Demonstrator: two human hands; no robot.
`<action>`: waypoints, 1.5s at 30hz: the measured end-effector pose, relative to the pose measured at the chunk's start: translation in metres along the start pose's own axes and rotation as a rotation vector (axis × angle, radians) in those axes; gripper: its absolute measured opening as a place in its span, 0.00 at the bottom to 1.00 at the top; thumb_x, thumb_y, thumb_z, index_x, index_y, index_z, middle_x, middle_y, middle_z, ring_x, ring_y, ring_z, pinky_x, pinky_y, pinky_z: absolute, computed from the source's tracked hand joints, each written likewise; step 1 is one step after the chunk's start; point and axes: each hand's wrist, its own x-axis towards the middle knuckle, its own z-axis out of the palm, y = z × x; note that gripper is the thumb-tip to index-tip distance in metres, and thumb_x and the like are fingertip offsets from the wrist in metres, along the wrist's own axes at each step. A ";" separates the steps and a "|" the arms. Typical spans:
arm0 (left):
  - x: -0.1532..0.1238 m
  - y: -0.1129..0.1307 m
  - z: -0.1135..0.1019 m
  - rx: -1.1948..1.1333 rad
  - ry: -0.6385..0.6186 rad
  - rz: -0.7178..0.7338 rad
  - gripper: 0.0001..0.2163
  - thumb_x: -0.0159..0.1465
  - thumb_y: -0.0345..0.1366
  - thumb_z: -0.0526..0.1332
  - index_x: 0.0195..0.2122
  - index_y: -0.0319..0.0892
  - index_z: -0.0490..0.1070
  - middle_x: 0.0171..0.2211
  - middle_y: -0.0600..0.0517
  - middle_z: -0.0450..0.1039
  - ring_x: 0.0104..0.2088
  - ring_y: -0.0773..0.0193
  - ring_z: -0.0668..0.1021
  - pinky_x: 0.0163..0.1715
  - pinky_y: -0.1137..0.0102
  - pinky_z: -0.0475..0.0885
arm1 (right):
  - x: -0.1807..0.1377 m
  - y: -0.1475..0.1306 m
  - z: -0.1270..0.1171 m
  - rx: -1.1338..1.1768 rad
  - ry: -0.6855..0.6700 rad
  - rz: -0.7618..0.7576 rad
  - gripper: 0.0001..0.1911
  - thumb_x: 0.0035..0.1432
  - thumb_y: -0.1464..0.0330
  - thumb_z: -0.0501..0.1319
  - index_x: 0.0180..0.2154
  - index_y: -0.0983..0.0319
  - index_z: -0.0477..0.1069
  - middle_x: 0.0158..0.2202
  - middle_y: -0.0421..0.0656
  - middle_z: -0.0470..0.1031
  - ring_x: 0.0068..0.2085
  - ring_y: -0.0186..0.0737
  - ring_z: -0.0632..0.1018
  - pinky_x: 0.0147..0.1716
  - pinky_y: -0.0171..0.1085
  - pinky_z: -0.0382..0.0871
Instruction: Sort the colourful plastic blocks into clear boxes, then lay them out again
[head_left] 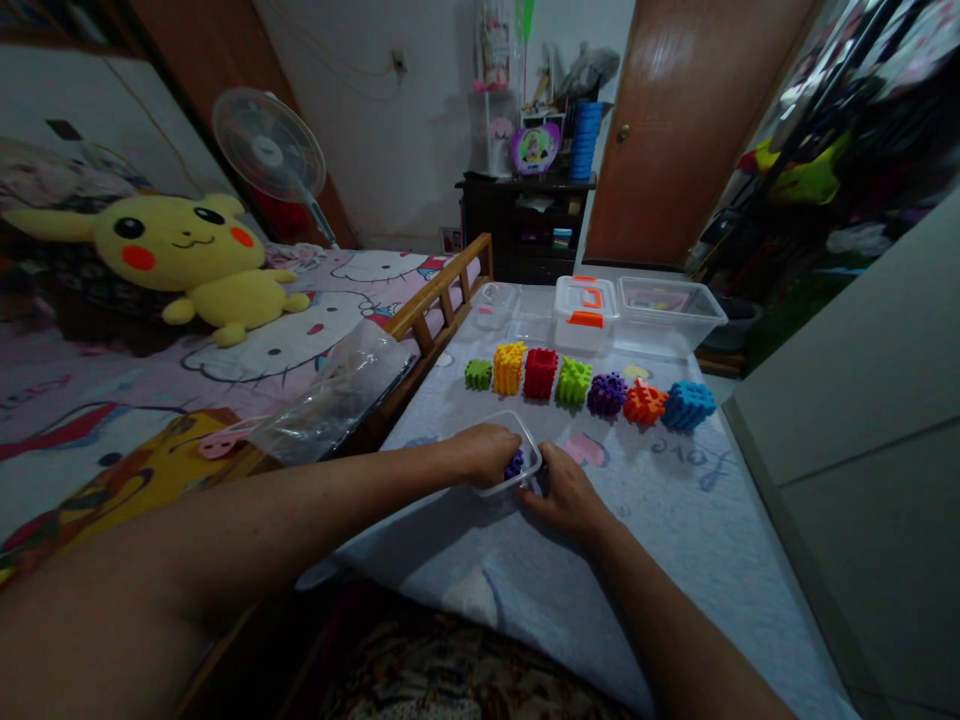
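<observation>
A small clear plastic container point(531, 437) stands on the cloth-covered table in front of me. My left hand point(489, 454) reaches down into it, fingers curled at some purple toy pieces point(514, 464); its fingertips are partly hidden. My right hand point(566, 492) grips the container's near right side, thumb toward me. Beyond the container runs a row of notched plastic pieces stacked by colour: dark green point(478, 375), yellow point(508, 368), red point(541, 374), lime green point(574, 383), purple point(607, 395), orange point(645, 402) and blue point(688, 405).
At the table's far end sit a lidded box with orange clips point(585, 318), an open clear bin point(667, 325) and a clear lid point(529, 328). A wooden rail point(442, 290) borders the left side, with a plastic bag point(337, 390) beside it. A white cabinet point(862, 400) flanks the right.
</observation>
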 end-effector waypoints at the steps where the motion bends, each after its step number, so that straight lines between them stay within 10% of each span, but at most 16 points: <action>1: 0.001 0.000 0.000 -0.002 0.000 -0.005 0.25 0.55 0.51 0.66 0.47 0.39 0.74 0.43 0.38 0.79 0.44 0.46 0.81 0.41 0.63 0.74 | 0.000 -0.001 0.000 -0.001 -0.001 0.002 0.11 0.52 0.66 0.61 0.35 0.58 0.60 0.32 0.39 0.67 0.33 0.38 0.69 0.34 0.37 0.62; 18: -0.005 -0.004 -0.029 -0.021 -0.254 0.049 0.24 0.48 0.32 0.69 0.48 0.41 0.72 0.43 0.46 0.78 0.39 0.56 0.79 0.34 0.70 0.72 | 0.000 0.000 -0.003 0.036 -0.049 -0.036 0.09 0.55 0.67 0.60 0.39 0.59 0.63 0.36 0.43 0.70 0.37 0.41 0.70 0.38 0.39 0.64; 45: 0.000 -0.006 -0.043 -0.114 -0.390 -0.027 0.24 0.56 0.30 0.60 0.56 0.38 0.70 0.44 0.44 0.80 0.38 0.58 0.80 0.34 0.71 0.72 | 0.001 0.002 -0.002 0.011 -0.087 -0.013 0.10 0.54 0.67 0.61 0.37 0.60 0.62 0.36 0.42 0.68 0.38 0.42 0.70 0.39 0.40 0.63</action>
